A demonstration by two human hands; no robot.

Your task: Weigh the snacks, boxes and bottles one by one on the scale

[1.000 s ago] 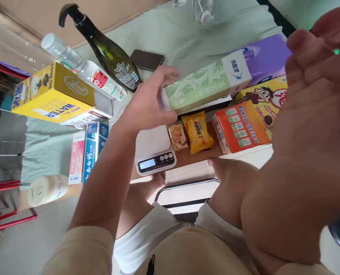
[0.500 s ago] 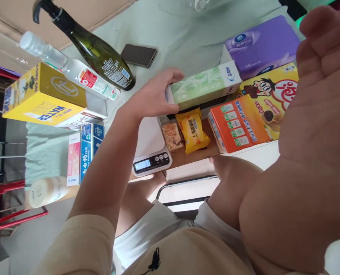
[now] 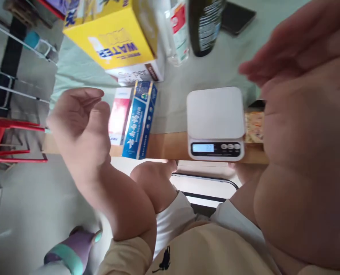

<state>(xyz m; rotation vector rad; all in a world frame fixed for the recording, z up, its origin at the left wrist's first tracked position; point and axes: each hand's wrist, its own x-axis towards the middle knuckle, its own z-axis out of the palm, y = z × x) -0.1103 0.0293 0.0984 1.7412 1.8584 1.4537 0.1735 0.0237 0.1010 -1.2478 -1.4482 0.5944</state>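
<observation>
Comparing with a second ago, my left hand (image 3: 78, 126) has let go of the green tissue box and hangs empty, fingers curled, off the worktop's near edge beside the blue toothpaste carton (image 3: 140, 120). My right hand (image 3: 304, 152) stays raised, palm open; the white kitchen scale (image 3: 215, 114) sits bare at that edge.

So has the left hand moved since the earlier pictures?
Yes. The left hand has left the green tissue box beyond the kitchen scale and now hangs empty and curled on the scale's other side, beside the blue toothpaste box.

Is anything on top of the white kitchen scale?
Nothing: the scale platform is bare and its display lit. The right hand covers whatever lies just to its right.
</observation>
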